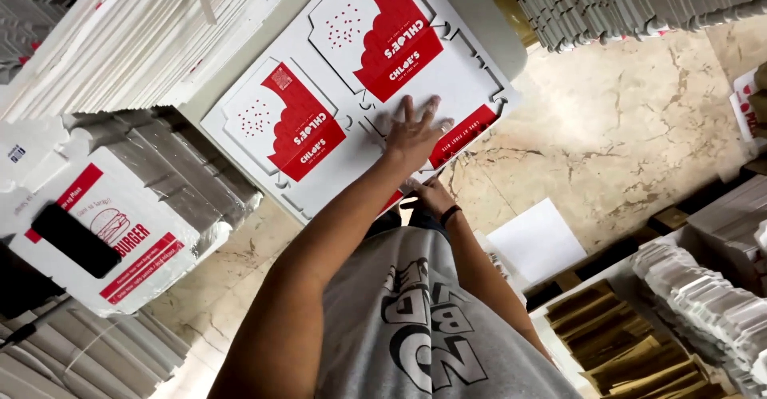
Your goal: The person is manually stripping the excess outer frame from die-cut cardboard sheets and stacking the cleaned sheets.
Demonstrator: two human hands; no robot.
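On the flat white and red carton sheet (351,87), the left hand (415,131) lies palm down with its fingers spread wide, pressing rather than gripping; it holds nothing. The right hand (431,197), with a dark band at the wrist, sits at the sheet's near edge, just under the left forearm. Its fingers are curled at that edge, but whether they pinch the card or only touch it cannot be made out, since the forearm covers part of them.

The sheet lies straight ahead of the body on a pale table (479,15), its long axis running on a slant from near left to far right. The left hand is the farther in and rests on the sheet's right half; the right hand stays at the rim nearest the body.

Around it, a tall pile of flat white cartons (136,39) lies to the left, with a printed white box (120,239) below it carrying a black slab that is hard to identify. More stacked cartons (623,3) are cut off at the top right, above the marbled floor (631,135). Brown card pieces (623,343) and white stacks fill the lower right.
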